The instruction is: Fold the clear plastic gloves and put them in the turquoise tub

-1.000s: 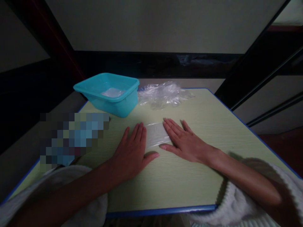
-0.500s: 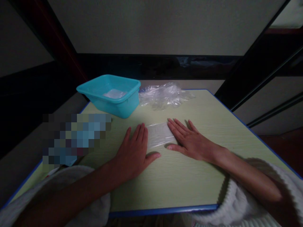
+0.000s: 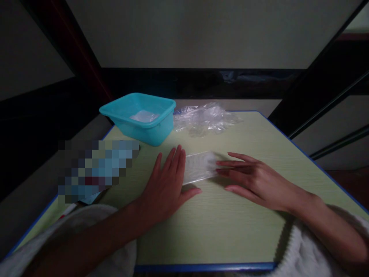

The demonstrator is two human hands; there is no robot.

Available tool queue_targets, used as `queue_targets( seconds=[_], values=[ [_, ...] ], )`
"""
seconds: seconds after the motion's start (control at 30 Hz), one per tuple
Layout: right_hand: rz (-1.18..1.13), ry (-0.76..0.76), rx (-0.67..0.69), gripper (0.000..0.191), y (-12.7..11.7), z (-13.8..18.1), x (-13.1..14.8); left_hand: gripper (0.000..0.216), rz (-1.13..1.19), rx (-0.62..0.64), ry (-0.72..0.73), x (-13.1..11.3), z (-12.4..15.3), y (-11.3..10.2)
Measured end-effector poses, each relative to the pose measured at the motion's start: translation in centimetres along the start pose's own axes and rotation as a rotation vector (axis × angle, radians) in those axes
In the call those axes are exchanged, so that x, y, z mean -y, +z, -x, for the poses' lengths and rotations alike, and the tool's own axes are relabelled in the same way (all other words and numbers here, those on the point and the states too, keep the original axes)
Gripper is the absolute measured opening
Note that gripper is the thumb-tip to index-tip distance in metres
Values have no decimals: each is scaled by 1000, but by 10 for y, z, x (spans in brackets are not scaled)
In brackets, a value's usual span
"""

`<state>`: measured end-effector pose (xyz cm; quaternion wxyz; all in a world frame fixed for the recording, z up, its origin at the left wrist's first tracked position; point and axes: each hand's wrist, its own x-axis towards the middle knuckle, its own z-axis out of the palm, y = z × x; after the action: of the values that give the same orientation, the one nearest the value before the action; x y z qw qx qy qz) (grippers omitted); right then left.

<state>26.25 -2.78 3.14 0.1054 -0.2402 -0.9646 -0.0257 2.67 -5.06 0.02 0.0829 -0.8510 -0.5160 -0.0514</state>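
Note:
A small clear plastic bag (image 3: 199,167), folded into a flat rectangle, lies in the middle of the table (image 3: 201,227). My left hand (image 3: 167,184) rests flat at the bag's left side, fingers stretched out and pressing its edge, thumb apart. At the right end of the bag is my right hand (image 3: 248,177), raised a little, its fingers apart and their tips at or just over the plastic; whether they touch it I cannot tell.
A turquoise plastic basket (image 3: 160,130) stands at the back left with something clear and flat inside. Beside it lies a crumpled heap of clear plastic (image 3: 206,119). A blurred-out bluish item (image 3: 106,165) is at the left edge, near my sleeve.
My right hand has lifted off the bag and drawn back to the right, turning onto its side. The bag's right end is uncovered now. My left hand stays pressed down.

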Motion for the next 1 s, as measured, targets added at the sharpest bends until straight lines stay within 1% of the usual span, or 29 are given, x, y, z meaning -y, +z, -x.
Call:
queue_targets(
  seconds=[0.07, 0.17, 0.33, 0.43, 0.53, 0.6, 0.67, 0.77, 0.83, 1.0],
  values=[
    [6, -31, 1, 45, 0, 2, -4, 79, 36, -20, -14, 3, -2, 1],
    [19, -21, 0, 43, 3, 5, -13, 70, 112, -50, -21, 9, -4, 3],
    [83, 66, -55, 38, 9, 7, -30, 54, 308, -40, 69, 11, -9, 3],
    [111, 147, -74, 37, 12, 6, -37, 49, 411, -41, 132, 9, -10, 0],
    [78, 245, -65, 34, 15, 4, -40, 48, 497, -29, 169, 7, -9, -2],
    [21, 339, -84, 33, 17, 2, -39, 46, 533, -14, 189, 7, -9, -2],
    [-65, 488, -142, 33, 19, -1, -39, 45, 550, -7, 205, 7, -9, -1],
    [-183, 705, -266, 28, 24, -6, -40, 44, 559, -20, 219, 7, -9, -1],
    [-193, 772, -304, 22, 29, -9, -43, 42, 558, -31, 226, 6, -9, -1],
    [-116, 861, -228, 20, 40, -16, -50, 36, 534, -50, 224, 4, -9, -2]
  ],
)
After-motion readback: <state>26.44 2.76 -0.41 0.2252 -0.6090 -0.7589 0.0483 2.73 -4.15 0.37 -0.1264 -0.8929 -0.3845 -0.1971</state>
